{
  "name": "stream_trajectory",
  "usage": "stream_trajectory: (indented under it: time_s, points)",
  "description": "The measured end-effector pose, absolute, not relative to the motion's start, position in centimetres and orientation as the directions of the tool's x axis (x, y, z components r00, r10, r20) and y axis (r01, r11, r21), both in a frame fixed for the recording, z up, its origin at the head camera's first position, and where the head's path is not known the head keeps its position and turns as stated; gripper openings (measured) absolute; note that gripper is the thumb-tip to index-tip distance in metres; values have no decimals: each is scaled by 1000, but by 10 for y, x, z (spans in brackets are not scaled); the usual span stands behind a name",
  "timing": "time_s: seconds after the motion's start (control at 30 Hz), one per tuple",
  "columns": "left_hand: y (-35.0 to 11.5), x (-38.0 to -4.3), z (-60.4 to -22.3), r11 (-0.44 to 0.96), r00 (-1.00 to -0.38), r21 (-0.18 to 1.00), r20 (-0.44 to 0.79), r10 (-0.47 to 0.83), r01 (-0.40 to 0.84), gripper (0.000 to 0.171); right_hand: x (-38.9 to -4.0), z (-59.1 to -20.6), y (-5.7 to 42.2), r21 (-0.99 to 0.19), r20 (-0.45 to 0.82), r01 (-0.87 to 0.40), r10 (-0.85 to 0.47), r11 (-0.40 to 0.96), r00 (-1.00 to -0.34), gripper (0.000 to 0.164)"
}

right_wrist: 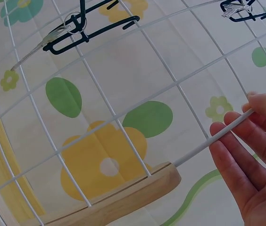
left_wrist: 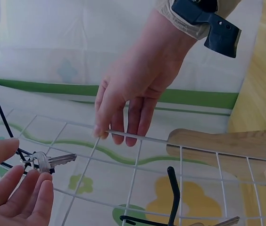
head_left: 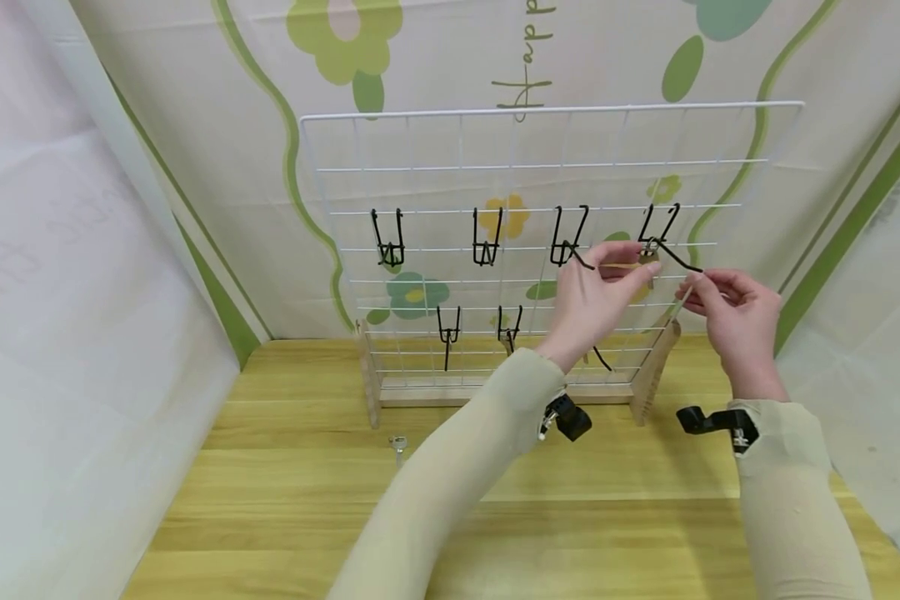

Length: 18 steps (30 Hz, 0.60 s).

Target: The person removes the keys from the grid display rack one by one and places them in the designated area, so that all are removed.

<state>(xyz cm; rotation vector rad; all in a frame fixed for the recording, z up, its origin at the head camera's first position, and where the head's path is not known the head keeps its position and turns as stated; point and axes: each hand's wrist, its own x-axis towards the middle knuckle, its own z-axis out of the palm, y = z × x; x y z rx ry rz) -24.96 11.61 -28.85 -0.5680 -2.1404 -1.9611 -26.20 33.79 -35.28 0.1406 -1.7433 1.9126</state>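
Note:
My left hand (head_left: 588, 296) pinches a silver key (left_wrist: 57, 161) by its head, at the black hook (head_left: 660, 237) on the right end of the upper row. Thumb and fingertips lie on either side of the key in the left wrist view, and its blade points away from the hand. A small ring at its head overlaps the hook there. With thumb and fingers, my right hand (right_wrist: 255, 160) grips the right side wire of the white grid rack (head_left: 551, 109), just above the rack's wooden foot (head_left: 656, 371).
More black hooks line the rack in two rows, among them one at upper left (head_left: 388, 242). Another key (right_wrist: 41, 44) hangs by its ring from a lower hook. One loose key (head_left: 398, 446) lies on the wooden table (head_left: 270, 475) left of the left forearm. Patterned cloth surrounds the rack.

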Motion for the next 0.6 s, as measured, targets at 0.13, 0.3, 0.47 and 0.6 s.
stream_trajectory:
  time_s: [0.13,0.3,0.47,0.6]
  points:
    - [121,-254,-287,129,-904,896,409,126,424,25,-262,-353,338,-888,427,-459,322,-27,-845,31]
    - [126,-255,-282,156,-897,884,430,98,441,19,-263,-354,338,-890,421,-454,325,-31,-847,33]
    - [133,-253,-277,176,-901,883,429,67,434,12,-264,-354,338,-890,423,-456,330,-25,-844,31]
    - [136,-253,-275,217,-897,872,439,47,438,8,-264,-355,338,-887,426,-460,331,-29,-842,30]
